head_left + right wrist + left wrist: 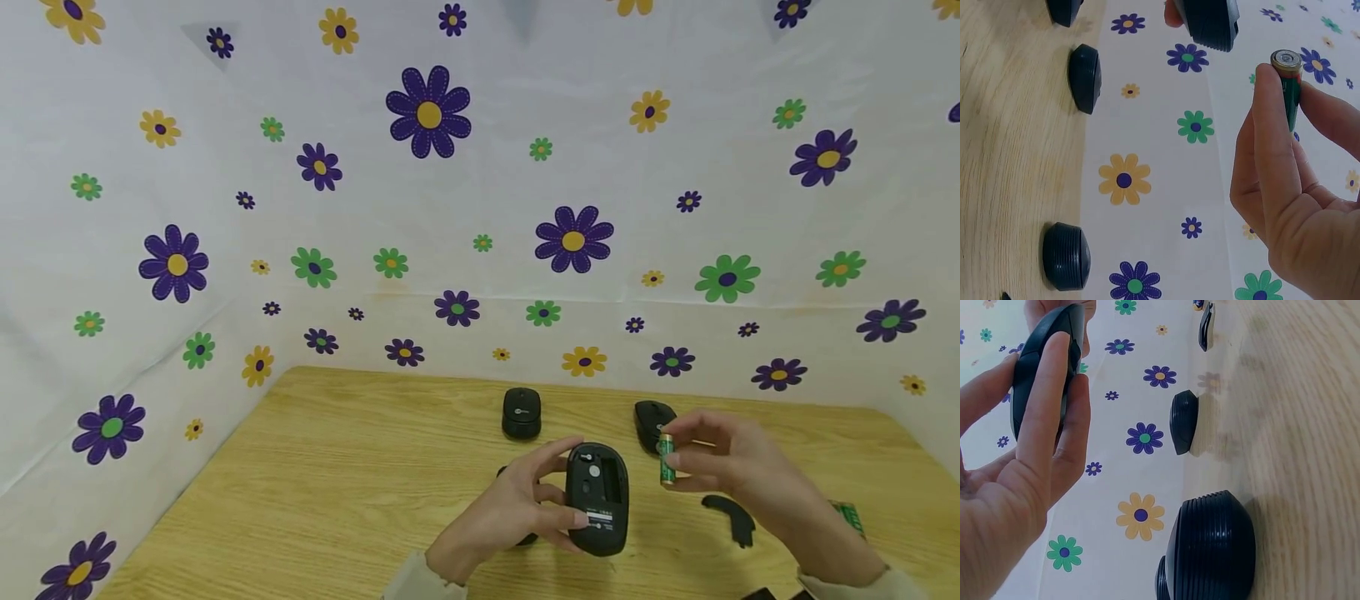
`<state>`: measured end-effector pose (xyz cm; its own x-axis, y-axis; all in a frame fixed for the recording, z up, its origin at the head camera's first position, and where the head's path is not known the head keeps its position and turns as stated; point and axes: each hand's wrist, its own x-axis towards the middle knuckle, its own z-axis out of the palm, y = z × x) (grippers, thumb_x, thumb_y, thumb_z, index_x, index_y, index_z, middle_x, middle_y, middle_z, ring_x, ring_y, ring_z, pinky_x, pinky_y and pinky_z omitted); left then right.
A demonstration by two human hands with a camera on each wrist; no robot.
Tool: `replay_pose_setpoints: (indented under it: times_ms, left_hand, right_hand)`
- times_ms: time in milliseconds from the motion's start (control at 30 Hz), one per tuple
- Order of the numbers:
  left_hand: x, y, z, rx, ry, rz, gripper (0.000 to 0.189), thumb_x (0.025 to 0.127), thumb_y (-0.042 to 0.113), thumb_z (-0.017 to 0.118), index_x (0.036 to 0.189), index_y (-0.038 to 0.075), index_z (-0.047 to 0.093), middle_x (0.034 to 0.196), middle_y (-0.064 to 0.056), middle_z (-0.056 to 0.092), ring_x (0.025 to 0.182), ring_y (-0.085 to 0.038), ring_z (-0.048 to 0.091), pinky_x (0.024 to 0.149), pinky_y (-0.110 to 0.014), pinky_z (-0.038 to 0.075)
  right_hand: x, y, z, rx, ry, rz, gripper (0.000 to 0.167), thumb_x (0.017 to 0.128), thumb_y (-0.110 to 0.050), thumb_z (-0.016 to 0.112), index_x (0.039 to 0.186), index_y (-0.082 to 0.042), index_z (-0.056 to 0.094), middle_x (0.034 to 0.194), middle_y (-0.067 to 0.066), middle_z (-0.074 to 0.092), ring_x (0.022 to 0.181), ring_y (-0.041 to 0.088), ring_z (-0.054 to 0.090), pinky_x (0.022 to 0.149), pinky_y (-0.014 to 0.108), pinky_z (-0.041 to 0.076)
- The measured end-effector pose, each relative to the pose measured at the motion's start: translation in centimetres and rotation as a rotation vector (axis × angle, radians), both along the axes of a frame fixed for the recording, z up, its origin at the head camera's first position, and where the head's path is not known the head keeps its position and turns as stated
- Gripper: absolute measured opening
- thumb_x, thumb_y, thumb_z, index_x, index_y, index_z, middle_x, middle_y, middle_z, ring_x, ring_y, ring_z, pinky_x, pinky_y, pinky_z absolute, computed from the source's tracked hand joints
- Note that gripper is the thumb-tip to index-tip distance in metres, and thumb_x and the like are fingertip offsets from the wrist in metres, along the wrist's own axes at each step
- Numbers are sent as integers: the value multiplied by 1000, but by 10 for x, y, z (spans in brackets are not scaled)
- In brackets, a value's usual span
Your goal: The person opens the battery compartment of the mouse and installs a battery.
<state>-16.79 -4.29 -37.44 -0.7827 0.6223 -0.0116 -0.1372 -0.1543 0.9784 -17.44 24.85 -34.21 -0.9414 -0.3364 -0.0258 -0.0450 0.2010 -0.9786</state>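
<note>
My left hand [510,510] grips a black computer mouse [617,533] with its underside turned toward me, the battery slot [613,482] uncovered and hollow. In the left wrist view, fingers wrap the side of that mouse [1030,375]. To the right of it, my right hand [738,467] pinches a green battery [667,471] upright between thumb and fingers, above the table and apart from the mouse. The right wrist view shows the battery's flat silver end [1286,59] on top. A curved black battery cover [738,521] lies on the table below my right hand.
Two black mice, one at the back middle [521,413] and one behind my right hand [649,421], stand on the wooden table [360,450]. Another dark object is partly hidden behind my left hand. Green batteries [849,517] lie beyond my right wrist. A flowered cloth [480,183] encloses the table.
</note>
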Motion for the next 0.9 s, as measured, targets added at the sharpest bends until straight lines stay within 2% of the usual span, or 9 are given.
replay_pose_setpoints:
  times_ms: [167, 500, 900]
  left_hand:
    - [0, -1, 0, 2, 7, -3, 80, 86, -19, 64, 155, 14, 43, 136, -14, 52, 97, -24, 67, 66, -37, 64]
    - [0, -2, -1, 0, 14, -4, 79, 87, -17, 64, 155, 15, 42, 138, -13, 51, 98, -24, 66, 66, -37, 64]
    - [-1, -1, -1, -8, 21, -17, 78, 88, -16, 64, 156, 14, 41, 139, -13, 49, 97, -24, 66, 68, -39, 64]
  right_hand:
    - [-2, -6, 2, -23, 32, 23, 25, 99, -3, 64, 119, 8, 55, 107, 10, 58, 90, 22, 68, 82, 44, 62]
    - [0, -24, 4, -40, 62, 15, 22, 97, 0, 66, 115, 7, 56, 103, 9, 58, 86, 20, 66, 77, 39, 64]
    - [1, -37, 6, -77, 72, 6, 14, 97, 0, 65, 109, 3, 58, 102, 13, 58, 91, 21, 64, 82, 46, 62]
